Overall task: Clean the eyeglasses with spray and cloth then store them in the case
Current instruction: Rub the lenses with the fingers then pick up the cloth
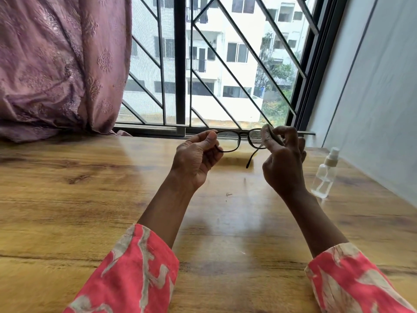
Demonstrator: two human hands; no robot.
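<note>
Eyeglasses [239,140], one dark-framed pair, are held up in the air above the table [67,199], between the two hands and in front of the window [203,64].

Nearest the camera are two sleeves [140,272], coral pink with a pale pattern, one on each forearm. Both forearms reach forward over the wooden table.

Further out, the left hand [196,159] pinches the left end of the frame between thumb and curled fingers. The right hand [283,159] pinches a small cloth [267,135] against the right lens, thumb on the near side and fingers curled round behind. The cloth is mostly hidden by the fingers, so its size and colour are hard to tell. One temple arm [252,158] of the eyeglasses hangs down between the hands, its tip clear of the table. The other temple arm is not visible.

Right of the right hand, one clear spray bottle [325,175] with a pale nozzle and cap stands upright on the table, near the grey wall [372,109] and apart from the hand. A few tiny specks [228,194] lie on the table between the forearms.

At the far edge of the table, one mauve patterned curtain [56,64] bunches on the left, its lower folds resting on the tabletop. Behind it all, the window has a black metal grille of straight and slanted bars, with white apartment blocks and some green trees outside.
</note>
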